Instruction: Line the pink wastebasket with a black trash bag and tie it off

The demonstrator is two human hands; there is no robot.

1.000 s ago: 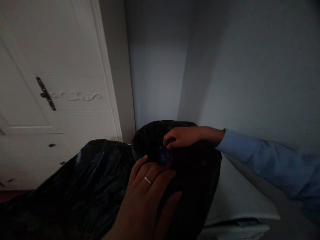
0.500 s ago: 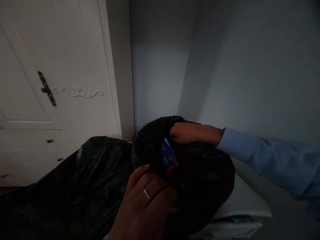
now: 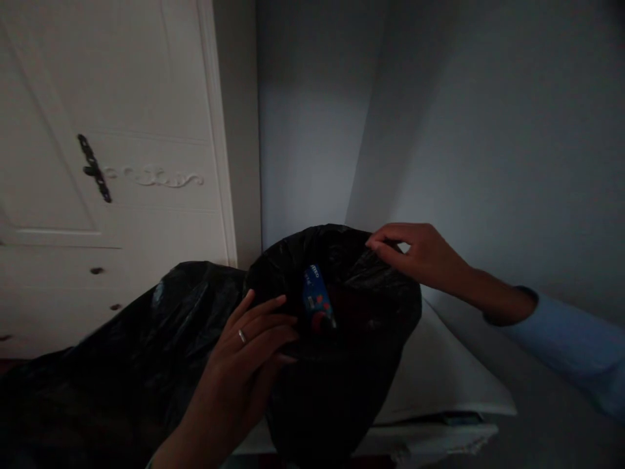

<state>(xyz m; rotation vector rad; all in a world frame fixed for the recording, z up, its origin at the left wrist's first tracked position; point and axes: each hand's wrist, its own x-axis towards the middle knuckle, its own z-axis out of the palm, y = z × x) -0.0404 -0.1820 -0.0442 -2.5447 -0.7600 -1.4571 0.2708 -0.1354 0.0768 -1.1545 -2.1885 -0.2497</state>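
A black garbage bag (image 3: 342, 397) stands with its mouth open, its rim folded outward. My right hand (image 3: 420, 254) pinches the far right part of the rim between thumb and fingers. At the near left side of the mouth, my left hand (image 3: 249, 345) lies against the rim with its fingers stretched and spread; a ring is on one finger. Inside the bag rests a blue packet (image 3: 317, 296) with red spots and white lettering. The rest of the bag's inside is too dark to make out.
More black plastic (image 3: 146, 345) spreads out to the left. A white cabinet (image 3: 161, 117) with dark handles stands behind it. Beneath the bag, a white piece of furniture (image 3: 449, 371) juts out to the right. Grey walls (image 3: 488, 117) meet in the corner behind.
My right hand has come out of the bag's mouth and taken hold of its rim. My left hand has shifted left and up, with its fingers spreading. The blue packet stays inside.
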